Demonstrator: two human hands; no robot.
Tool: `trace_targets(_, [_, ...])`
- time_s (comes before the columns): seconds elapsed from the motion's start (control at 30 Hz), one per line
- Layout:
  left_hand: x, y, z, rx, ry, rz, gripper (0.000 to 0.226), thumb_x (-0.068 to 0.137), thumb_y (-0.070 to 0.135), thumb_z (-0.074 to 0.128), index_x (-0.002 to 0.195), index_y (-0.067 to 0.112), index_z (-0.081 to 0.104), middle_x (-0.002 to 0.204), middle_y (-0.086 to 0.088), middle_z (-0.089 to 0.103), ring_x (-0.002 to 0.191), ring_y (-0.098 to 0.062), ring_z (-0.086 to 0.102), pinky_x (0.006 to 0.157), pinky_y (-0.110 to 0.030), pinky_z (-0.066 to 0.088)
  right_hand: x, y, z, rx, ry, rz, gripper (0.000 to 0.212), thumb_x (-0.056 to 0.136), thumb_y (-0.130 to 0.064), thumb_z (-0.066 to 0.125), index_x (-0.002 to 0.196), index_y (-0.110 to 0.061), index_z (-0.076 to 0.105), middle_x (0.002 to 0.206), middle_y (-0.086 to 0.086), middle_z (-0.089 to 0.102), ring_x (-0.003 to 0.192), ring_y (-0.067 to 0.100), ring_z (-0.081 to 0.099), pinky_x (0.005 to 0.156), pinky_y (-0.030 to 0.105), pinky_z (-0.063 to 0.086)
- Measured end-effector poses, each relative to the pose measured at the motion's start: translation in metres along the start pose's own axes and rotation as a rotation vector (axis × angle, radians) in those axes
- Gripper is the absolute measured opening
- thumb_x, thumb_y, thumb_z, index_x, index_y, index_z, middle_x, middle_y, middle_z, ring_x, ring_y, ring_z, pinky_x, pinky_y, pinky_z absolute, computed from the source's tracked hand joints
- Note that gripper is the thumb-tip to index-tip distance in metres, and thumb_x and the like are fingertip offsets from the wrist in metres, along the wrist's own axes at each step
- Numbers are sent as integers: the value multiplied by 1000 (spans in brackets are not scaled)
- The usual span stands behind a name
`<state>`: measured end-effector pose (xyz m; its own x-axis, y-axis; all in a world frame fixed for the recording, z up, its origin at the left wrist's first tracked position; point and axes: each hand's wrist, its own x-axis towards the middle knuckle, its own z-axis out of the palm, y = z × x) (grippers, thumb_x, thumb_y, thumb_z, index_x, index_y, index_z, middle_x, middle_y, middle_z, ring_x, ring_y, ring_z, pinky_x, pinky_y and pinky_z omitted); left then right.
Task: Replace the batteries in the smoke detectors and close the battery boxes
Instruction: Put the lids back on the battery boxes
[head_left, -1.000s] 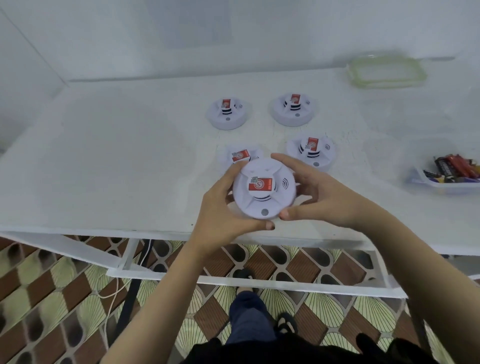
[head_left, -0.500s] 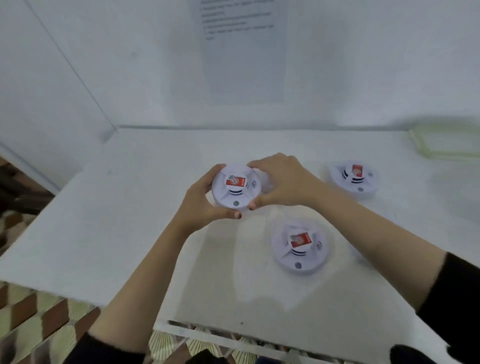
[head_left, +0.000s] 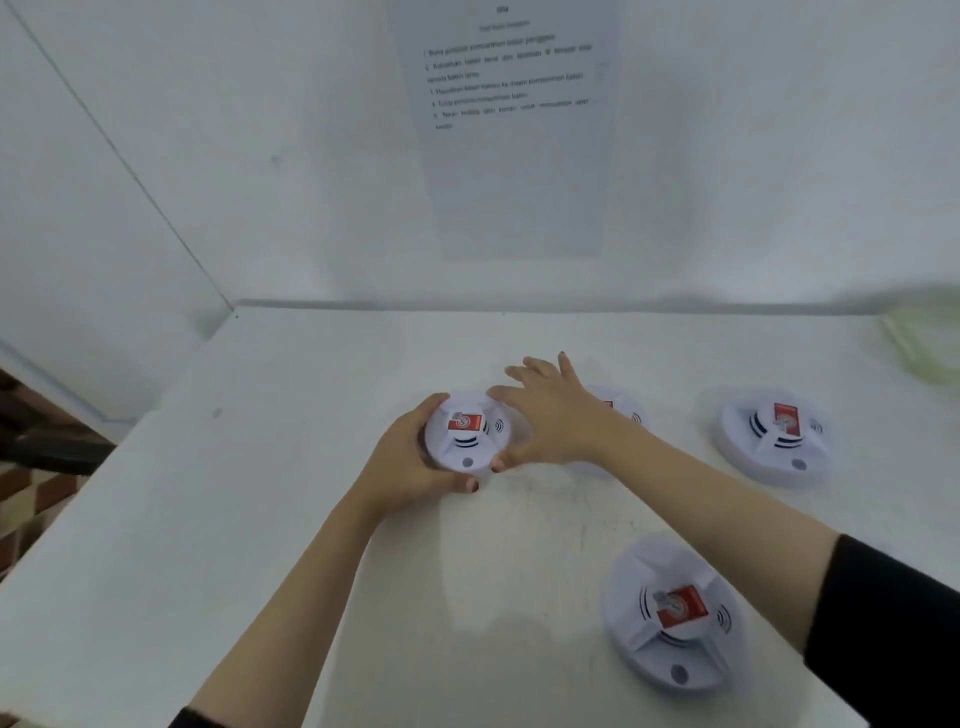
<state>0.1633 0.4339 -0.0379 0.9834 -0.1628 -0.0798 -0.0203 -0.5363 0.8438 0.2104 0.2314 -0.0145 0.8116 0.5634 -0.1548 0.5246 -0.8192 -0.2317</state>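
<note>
My left hand (head_left: 405, 462) is gripping a smoke detector (head_left: 465, 436) on the bench (head_left: 249, 545) — my right hand (head_left: 550, 415), fingers spread straight, is touching its right rim.

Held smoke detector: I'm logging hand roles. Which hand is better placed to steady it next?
Probably left: the left hand grips the smoke detector; the right hand only touches its edge, fingers straight.

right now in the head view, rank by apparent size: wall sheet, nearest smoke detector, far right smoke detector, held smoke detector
1. printed wall sheet
2. nearest smoke detector
3. far right smoke detector
4. held smoke detector in the left hand
The detectors look like one model; nearness to the camera likely explains the ranking.
</note>
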Motion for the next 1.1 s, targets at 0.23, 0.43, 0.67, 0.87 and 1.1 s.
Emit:
trace_targets(0.23, [6, 48, 6, 111, 89, -10, 106, 64, 39, 87, 150, 18, 29, 152, 9, 32, 138, -5, 27, 105, -21, 23, -45, 30, -27, 287, 104, -8, 51, 89, -40, 59, 136, -24, 47, 140, -3, 45, 129, 14, 36, 91, 18, 31])
trace_targets(0.43, [43, 134, 69, 83, 115, 303, 38, 83, 23, 75, 118, 24, 62, 114, 18, 63, 106, 9, 56, 88, 1, 36, -131, 117, -80, 299, 265, 125, 23, 89, -32, 61, 110, -23, 64, 100, -6, 65, 86, 6, 60, 77, 13, 44])
trace_targets(0.67, [99, 226, 204, 126, -148, 409, 29, 87, 24, 71, 114, 24, 62, 109, 13, 62, 99, -3, 60, 80, -4, 42, -238, 266, -105, 204, 256, 509, 23, 88, -28, 64, 110, -21, 63, 112, 2, 62, 97, 17, 58, 86, 24, 41])
trace_targets(0.87, [140, 264, 319, 329, -289, 388, 45, 93, 21, 63, 136, 25, 51, 142, 6, 48, 130, -11, 43, 106, -24, 30, -287, 366, -101, 116, -25, 687, 41, 92, -13, 56, 132, -19, 53, 139, 5, 48, 125, 21, 46, 101, 26, 31])
trace_targets(1.1, [170, 276, 374, 626, -194, 397, 21, 83, 16, 72, 103, 16, 67, 127, -3, 54, 121, -20, 49, 97, -27, 34, -296, 407, -90, 58, 63, 575, 33, 80, -10, 71, 112, -12, 65, 121, 5, 56, 113, 20, 50, 85, 23, 35])
